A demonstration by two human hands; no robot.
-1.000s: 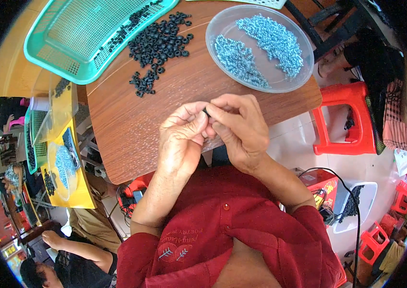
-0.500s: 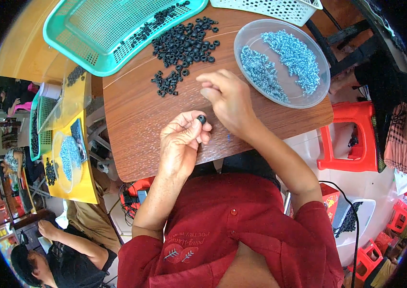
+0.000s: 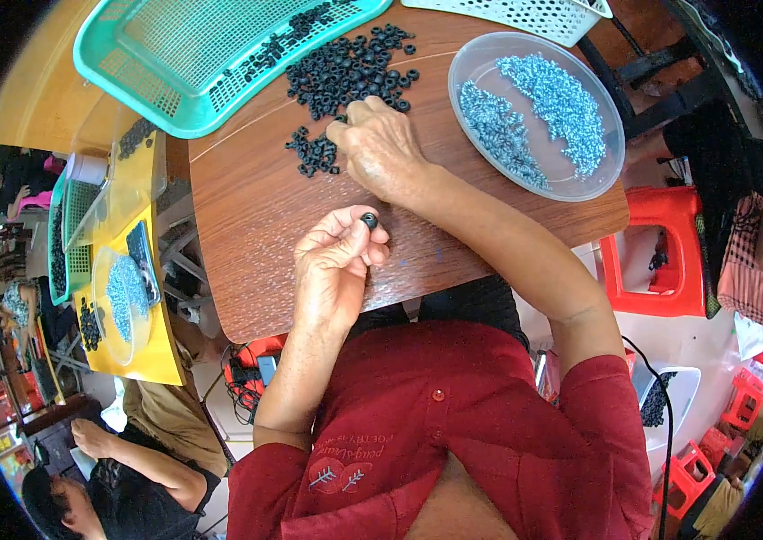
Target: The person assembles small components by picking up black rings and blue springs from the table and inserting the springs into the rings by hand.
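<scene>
My left hand is closed in a pinch above the near part of the brown table. Between its thumb and forefinger is a small black ring-shaped part, its hole facing up. Farther off, my right hand reaches to the near edge of a heap of black ring-shaped parts. Its fingers are curled downward, and their tips are mostly hidden by the hand; one black part shows right beside them. A smaller cluster of black parts lies just left of the right hand.
A round clear tray of small blue-silver pieces stands at right. Behind are a teal mesh basket with black parts and a white basket. A red stool stands right of the table. Another person sits lower left.
My right hand has moved away from beside the left hand, up and left to the edge of the black heap. The left hand still holds its black part, almost unmoved.
</scene>
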